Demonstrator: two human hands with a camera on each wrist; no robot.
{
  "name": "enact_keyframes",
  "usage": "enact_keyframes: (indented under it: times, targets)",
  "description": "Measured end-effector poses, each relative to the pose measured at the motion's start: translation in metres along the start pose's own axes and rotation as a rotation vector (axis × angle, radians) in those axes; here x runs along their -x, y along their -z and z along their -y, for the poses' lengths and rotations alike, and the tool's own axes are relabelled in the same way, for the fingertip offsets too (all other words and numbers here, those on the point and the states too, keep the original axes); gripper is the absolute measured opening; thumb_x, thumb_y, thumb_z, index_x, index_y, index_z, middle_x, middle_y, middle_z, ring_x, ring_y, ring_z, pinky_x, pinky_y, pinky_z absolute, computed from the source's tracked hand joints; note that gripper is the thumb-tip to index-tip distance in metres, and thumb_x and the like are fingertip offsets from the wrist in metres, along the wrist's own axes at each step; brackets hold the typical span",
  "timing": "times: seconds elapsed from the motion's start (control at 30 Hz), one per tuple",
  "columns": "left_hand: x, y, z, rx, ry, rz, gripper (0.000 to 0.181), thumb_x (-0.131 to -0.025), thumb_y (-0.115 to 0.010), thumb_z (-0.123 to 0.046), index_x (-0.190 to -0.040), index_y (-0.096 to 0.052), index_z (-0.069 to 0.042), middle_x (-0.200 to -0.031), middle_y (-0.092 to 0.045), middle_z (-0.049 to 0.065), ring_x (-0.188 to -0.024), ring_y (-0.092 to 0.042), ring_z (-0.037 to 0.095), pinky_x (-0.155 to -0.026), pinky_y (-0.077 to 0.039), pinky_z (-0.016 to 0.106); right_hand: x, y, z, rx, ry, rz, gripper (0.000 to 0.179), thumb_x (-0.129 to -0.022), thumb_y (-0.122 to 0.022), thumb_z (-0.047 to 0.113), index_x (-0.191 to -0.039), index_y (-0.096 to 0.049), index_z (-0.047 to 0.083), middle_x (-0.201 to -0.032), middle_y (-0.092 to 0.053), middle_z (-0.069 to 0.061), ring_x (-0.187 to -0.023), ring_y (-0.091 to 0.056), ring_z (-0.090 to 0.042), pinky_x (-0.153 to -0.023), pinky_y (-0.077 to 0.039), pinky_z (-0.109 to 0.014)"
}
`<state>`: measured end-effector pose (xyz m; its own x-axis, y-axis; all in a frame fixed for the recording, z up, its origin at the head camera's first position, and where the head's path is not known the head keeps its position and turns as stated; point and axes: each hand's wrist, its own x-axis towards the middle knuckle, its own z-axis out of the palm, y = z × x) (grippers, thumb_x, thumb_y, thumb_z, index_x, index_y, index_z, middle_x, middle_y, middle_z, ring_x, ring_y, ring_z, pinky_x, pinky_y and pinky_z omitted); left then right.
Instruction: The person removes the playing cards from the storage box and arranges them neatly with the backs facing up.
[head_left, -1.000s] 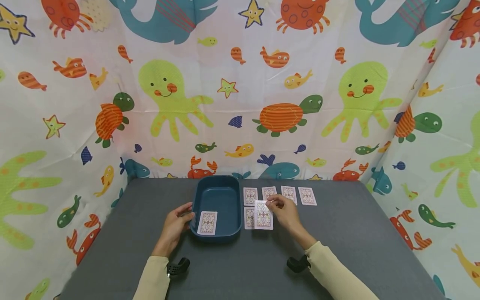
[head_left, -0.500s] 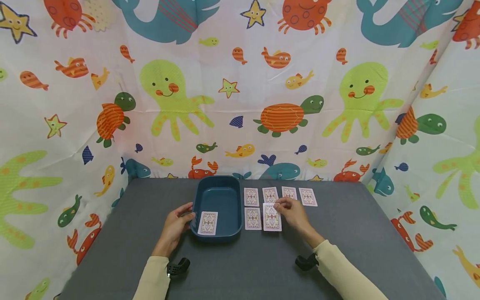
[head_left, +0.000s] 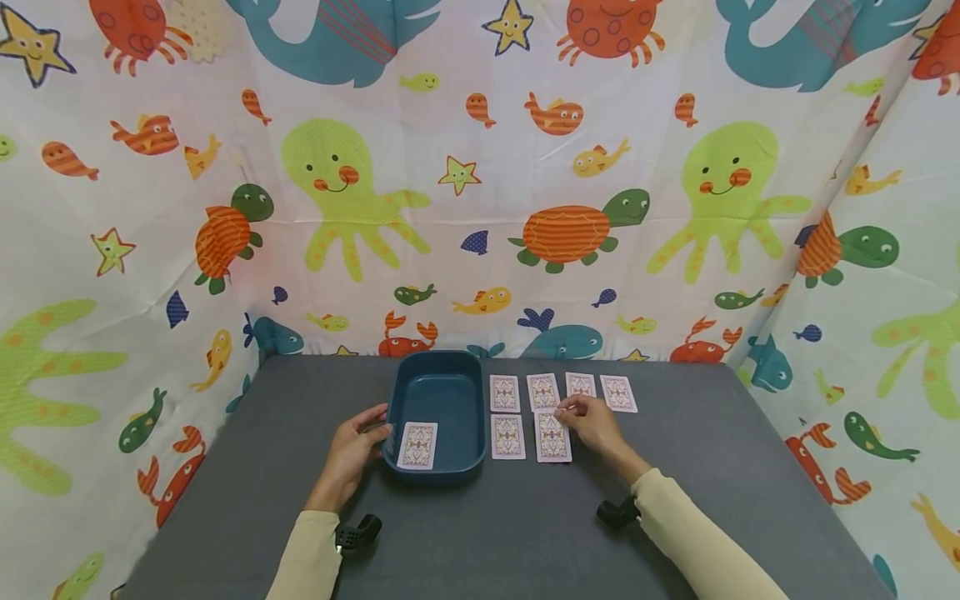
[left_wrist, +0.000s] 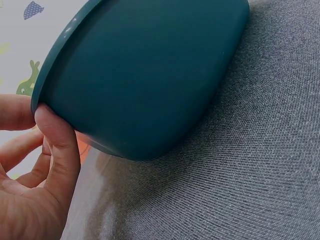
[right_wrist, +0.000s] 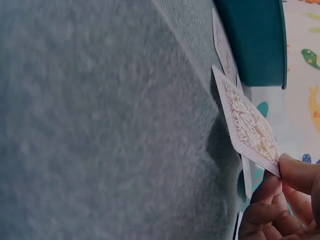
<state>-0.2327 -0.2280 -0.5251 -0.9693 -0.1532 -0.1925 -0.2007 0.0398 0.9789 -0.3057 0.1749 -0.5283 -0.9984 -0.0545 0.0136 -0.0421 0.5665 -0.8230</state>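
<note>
My right hand (head_left: 592,421) pinches a playing card (head_left: 553,439) by its top right corner, patterned back up. In the right wrist view the card (right_wrist: 250,122) is tilted, with a dark gap beneath it above the table cloth; thumb and forefinger hold its corner. Directly left of it in the head view lies another card (head_left: 507,437). At the left side of a blue plastic tray (head_left: 483,442), my left hand (head_left: 352,454) grips the rim between thumb and fingers, as the left wrist view shows at the tray's wall (left_wrist: 140,85). One card (head_left: 417,446) lies inside the tray.
A back row holds several face-down cards, from one beside the tray (head_left: 504,393) to the rightmost card (head_left: 618,393). Grey cloth (head_left: 480,533) covers the table. A curtain with sea animals (head_left: 480,208) hangs behind and at both sides.
My right hand has carried its card rightward, off the front card it overlapped, to a spot beside that card. The left hand stays at the tray.
</note>
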Motion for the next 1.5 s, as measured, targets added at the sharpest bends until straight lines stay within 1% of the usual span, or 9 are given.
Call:
enact_keyframes:
  times: [0.23, 0.5, 0.6, 0.83, 1.07, 1.13, 1.3, 1.43, 1.5]
  targets:
    - [-0.002, 0.000, 0.002, 0.010, 0.009, -0.004, 0.046, -0.095, -0.061, -0.010, -0.140, -0.053, -0.011, -0.139, -0.052, 0.013, -0.095, -0.057, 0.016, -0.071, -0.051, 0.027, -0.006, 0.000, -0.006, 0.056, 0.004, 0.017, 0.013, -0.087, -0.073, 0.018, -0.093, -0.072, 0.006, -0.080, -0.068, -0.007, -0.068, -0.055, -0.013, -0.062, -0.043, -0.026]
    - [-0.004, 0.001, 0.004, 0.004, 0.016, -0.009, 0.046, -0.095, -0.061, -0.011, -0.140, -0.053, -0.011, -0.139, -0.052, 0.012, -0.096, -0.057, 0.016, -0.071, -0.051, 0.028, -0.010, -0.002, -0.008, 0.091, -0.009, 0.062, 0.011, -0.086, -0.075, 0.017, -0.092, -0.073, 0.008, -0.078, -0.065, -0.004, -0.069, -0.053, -0.014, -0.062, -0.042, -0.027]
    - [-0.004, 0.001, 0.004, 0.002, 0.007, -0.003, 0.046, -0.095, -0.060, -0.010, -0.141, -0.052, -0.010, -0.140, -0.051, 0.014, -0.094, -0.057, 0.016, -0.071, -0.051, 0.028, -0.011, -0.003, -0.008, 0.106, -0.011, 0.058, 0.010, -0.086, -0.075, 0.017, -0.091, -0.073, 0.009, -0.076, -0.063, -0.003, -0.068, -0.052, -0.014, -0.062, -0.041, -0.027]
    - [-0.004, 0.001, 0.003, 0.011, 0.018, -0.008, 0.046, -0.095, -0.061, -0.011, -0.140, -0.053, -0.011, -0.138, -0.052, 0.014, -0.093, -0.057, 0.015, -0.070, -0.051, 0.028, -0.012, -0.004, -0.008, 0.139, 0.002, 0.035, 0.013, -0.084, -0.077, 0.018, -0.088, -0.072, 0.007, -0.074, -0.064, -0.004, -0.066, -0.052, -0.014, -0.061, -0.041, -0.027]
    - [-0.002, 0.000, 0.001, 0.018, 0.007, 0.001, 0.046, -0.095, -0.061, -0.010, -0.140, -0.053, -0.009, -0.138, -0.051, 0.015, -0.092, -0.056, 0.015, -0.069, -0.050, 0.027, -0.009, -0.005, -0.009, 0.129, -0.015, 0.009, 0.015, -0.083, -0.077, 0.020, -0.087, -0.070, 0.007, -0.073, -0.064, -0.005, -0.065, -0.053, -0.014, -0.060, -0.040, -0.027]
    - [-0.002, 0.000, 0.001, 0.018, 0.006, 0.004, 0.047, -0.095, -0.061, -0.010, -0.141, -0.052, -0.009, -0.139, -0.050, 0.015, -0.093, -0.056, 0.016, -0.069, -0.050, 0.027, -0.009, -0.004, -0.009, 0.132, -0.016, 0.003, 0.015, -0.083, -0.077, 0.019, -0.088, -0.071, 0.007, -0.073, -0.064, -0.004, -0.064, -0.053, -0.014, -0.059, -0.040, -0.028]
    - [-0.001, -0.001, 0.000, 0.012, 0.008, 0.002, 0.047, -0.095, -0.061, -0.011, -0.141, -0.052, -0.010, -0.139, -0.051, 0.015, -0.094, -0.056, 0.017, -0.070, -0.050, 0.027, -0.004, 0.001, -0.006, 0.094, -0.029, -0.002, 0.016, -0.086, -0.074, 0.020, -0.093, -0.072, 0.006, -0.071, -0.063, -0.003, -0.060, -0.055, -0.013, -0.056, -0.041, -0.026]
    - [-0.002, -0.001, 0.000, 0.011, 0.008, -0.002, 0.046, -0.095, -0.061, -0.010, -0.140, -0.053, -0.009, -0.138, -0.051, 0.014, -0.093, -0.056, 0.017, -0.070, -0.051, 0.028, 0.004, 0.006, 0.003, 0.063, -0.005, -0.013, 0.016, -0.086, -0.074, 0.019, -0.093, -0.071, 0.005, -0.069, -0.064, -0.004, -0.058, -0.059, -0.014, -0.055, -0.041, -0.025]
    - [-0.001, 0.000, 0.001, 0.009, 0.009, -0.005, 0.046, -0.095, -0.060, -0.010, -0.140, -0.053, -0.009, -0.138, -0.051, 0.015, -0.093, -0.056, 0.017, -0.070, -0.051, 0.028, 0.008, 0.007, 0.007, 0.053, 0.008, -0.019, 0.015, -0.086, -0.074, 0.018, -0.092, -0.071, 0.005, -0.071, -0.066, -0.005, -0.060, -0.061, -0.015, -0.055, -0.043, -0.025]
